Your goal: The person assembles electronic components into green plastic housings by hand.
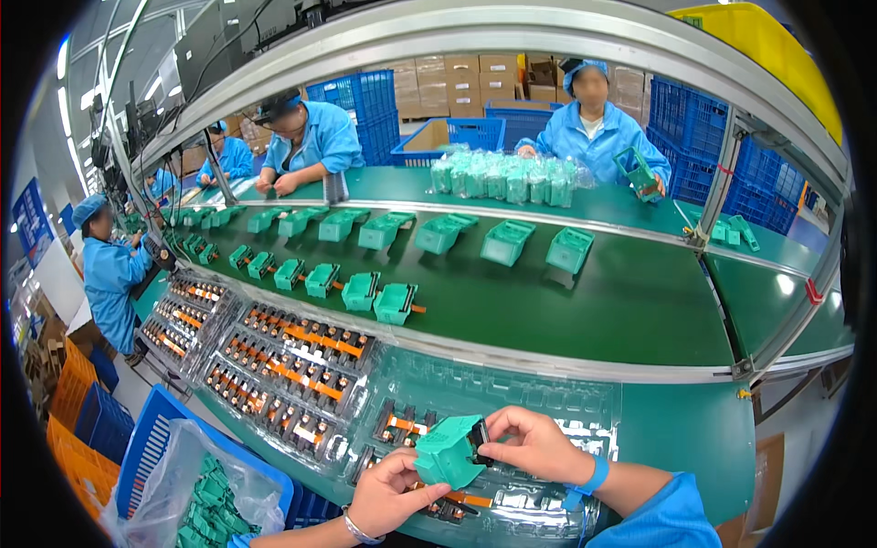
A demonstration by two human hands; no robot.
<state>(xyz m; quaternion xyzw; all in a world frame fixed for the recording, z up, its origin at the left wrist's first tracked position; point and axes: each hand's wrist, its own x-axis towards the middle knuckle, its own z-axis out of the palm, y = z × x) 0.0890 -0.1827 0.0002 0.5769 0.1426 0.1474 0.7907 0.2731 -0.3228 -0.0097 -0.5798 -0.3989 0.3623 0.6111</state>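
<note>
A green plastic housing is tilted in front of me, above a clear plastic tray. My left hand grips its lower left side, with the thumb along its near edge. At the housing's right end my right hand pinches a small black part between thumb and fingertips. Whether that part sits inside the housing or only against its edge, I cannot tell. Under and around the hands, the clear tray holds several black parts with orange strips.
Fuller trays of black-and-orange parts lie to the left. Beyond, a green conveyor belt carries rows of green housings. A blue crate with bagged green pieces stands lower left. Co-workers in blue sit across the belt; a metal frame spans overhead.
</note>
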